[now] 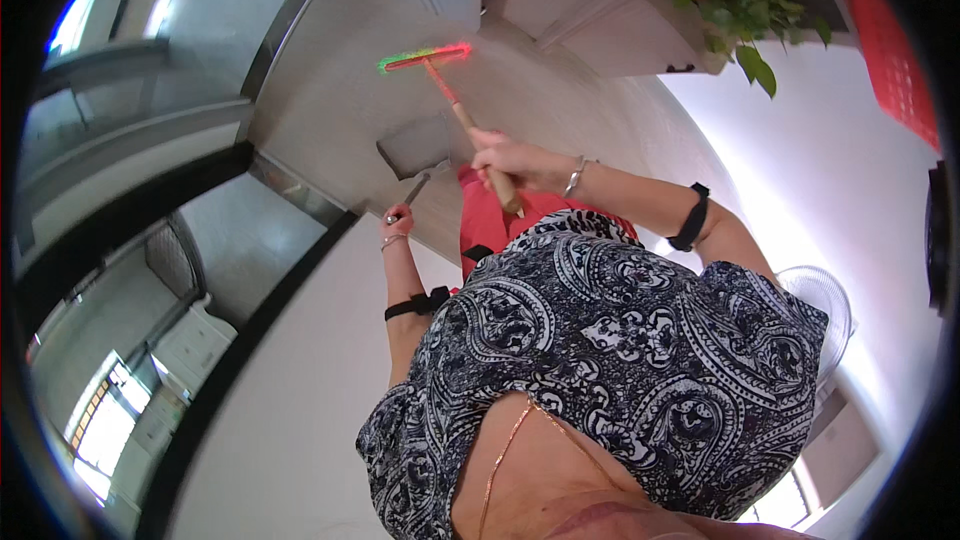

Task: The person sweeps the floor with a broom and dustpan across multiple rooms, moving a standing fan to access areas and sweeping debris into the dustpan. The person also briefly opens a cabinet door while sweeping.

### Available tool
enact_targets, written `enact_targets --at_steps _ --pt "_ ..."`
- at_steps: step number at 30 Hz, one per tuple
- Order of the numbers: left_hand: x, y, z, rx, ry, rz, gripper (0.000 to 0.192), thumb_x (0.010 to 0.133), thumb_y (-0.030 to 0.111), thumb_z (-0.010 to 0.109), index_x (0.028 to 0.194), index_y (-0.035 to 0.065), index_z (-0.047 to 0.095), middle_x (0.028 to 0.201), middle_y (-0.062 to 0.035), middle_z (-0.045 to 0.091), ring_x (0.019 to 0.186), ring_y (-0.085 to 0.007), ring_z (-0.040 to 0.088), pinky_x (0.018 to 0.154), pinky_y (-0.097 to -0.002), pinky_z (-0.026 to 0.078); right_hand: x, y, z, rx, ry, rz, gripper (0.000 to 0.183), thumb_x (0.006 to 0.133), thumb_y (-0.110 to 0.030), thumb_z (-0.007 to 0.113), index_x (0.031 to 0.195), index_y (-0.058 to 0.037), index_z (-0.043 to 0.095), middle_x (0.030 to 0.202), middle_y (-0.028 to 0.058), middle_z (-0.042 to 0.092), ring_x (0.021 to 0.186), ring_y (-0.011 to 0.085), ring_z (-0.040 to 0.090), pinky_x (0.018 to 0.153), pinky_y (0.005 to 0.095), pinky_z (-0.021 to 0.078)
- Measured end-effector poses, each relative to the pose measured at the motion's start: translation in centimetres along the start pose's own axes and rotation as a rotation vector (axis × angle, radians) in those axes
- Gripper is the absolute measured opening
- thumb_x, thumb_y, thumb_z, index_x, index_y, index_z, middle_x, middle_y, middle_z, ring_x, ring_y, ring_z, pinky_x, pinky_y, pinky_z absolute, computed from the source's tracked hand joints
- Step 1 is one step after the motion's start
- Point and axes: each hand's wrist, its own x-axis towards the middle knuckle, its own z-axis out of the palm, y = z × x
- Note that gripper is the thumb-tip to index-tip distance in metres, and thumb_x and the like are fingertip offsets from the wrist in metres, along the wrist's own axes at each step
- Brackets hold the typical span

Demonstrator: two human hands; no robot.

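Observation:
My right hand (510, 159) is closed around the tan handle of a broom (465, 118). A red neck joins that handle to a wide brush head (425, 58) with red and green bristles, held out ahead over the floor. In my left hand (397, 220) is the upper end of a grey metal-looking pole, the handle (417, 189) of a long-handled dustpan (412, 148). The grey pan lies low near my feet, to the left of the broom handle. My feet are hidden.
A glass partition with dark frames (135, 210) runs along the left. White cabinets (637, 37) stand ahead, a leafy green plant (739, 7) hanging over them. A red object (892, 60) is at the far right. Behind my right arm stands a fan (821, 307).

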Motion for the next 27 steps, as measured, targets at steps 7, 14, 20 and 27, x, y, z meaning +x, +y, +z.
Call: enact_targets --at_steps 7,14,20,27 --pt "-0.3 5.6 1.9 -0.121 -0.095 0.134 0.017 0.081 0.017 0.036 0.068 0.0079 0.040 0.057 -0.0034 0.036 0.048 -0.0142 0.040 0.039 -0.0243 0.037 0.2 1.6 0.5 0.001 -0.135 -0.032 0.072 0.078 -0.005 0.048 0.139 -0.0038 0.011 0.073 0.0045 0.046 0.061 0.0131 0.050 0.054 0.0272 0.0463" --pt "0.2 13.8 -4.9 0.361 -0.035 0.485 0.024 0.081 0.026 0.051 0.089 0.0034 0.046 0.087 -0.0117 0.051 0.086 -0.0233 0.050 0.081 -0.0370 0.042 -1.1 1.9 -2.5 -0.048 -0.135 0.003 0.056 0.079 -0.009 0.048 0.132 0.0004 0.033 0.074 0.0049 0.051 0.061 0.0144 0.051 0.051 0.0265 0.0432" --pt "-2.6 11.6 -9.6 0.823 0.305 0.803 0.053 0.076 0.025 0.059 0.114 0.0021 0.030 0.115 -0.0168 0.031 0.109 -0.0285 0.036 0.092 -0.0411 0.033 0.1 2.7 -2.7 -0.110 -0.113 0.029 0.038 0.074 -0.016 0.057 0.112 -0.0099 0.055 0.091 0.0028 0.052 0.076 0.0130 0.050 0.057 0.0267 0.0428" --pt "-6.5 -10.1 -3.3 2.380 -0.230 1.742 0.088 0.069 0.022 0.068 0.137 0.0004 0.018 0.142 -0.0216 0.016 0.130 -0.0348 0.022 0.105 -0.0443 0.024 2.1 2.9 -3.4 -0.028 -0.100 0.041 0.029 0.073 -0.021 0.059 0.101 -0.0132 0.057 0.081 0.0020 0.050 0.061 0.0136 0.051 0.045 0.0278 0.0447"
